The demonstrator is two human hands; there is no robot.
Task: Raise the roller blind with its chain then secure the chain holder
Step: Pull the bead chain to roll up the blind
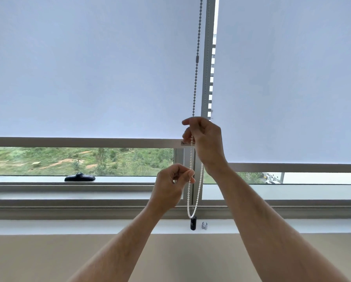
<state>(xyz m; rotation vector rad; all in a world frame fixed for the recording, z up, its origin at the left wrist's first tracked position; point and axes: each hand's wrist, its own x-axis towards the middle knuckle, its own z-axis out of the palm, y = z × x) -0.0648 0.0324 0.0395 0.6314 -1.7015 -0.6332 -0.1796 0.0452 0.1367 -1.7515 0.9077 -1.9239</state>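
A white roller blind (89,68) covers most of the left window, its bottom rail (79,142) a little above the sill. Its bead chain (197,58) hangs along the blind's right edge and loops down to a black chain holder (193,223) dangling just above the ledge. My right hand (204,137) is higher, pinching the chain beside the bottom rail. My left hand (173,184) is lower and pinches the left strand of the loop (190,208). A small silver clip (204,225) stands on the ledge right of the holder.
A second roller blind (292,78) covers the right window and hangs lower. A black window handle (79,177) lies on the left frame. The white ledge (68,226) runs under the windows above a beige wall (48,259). Greenery shows outside.
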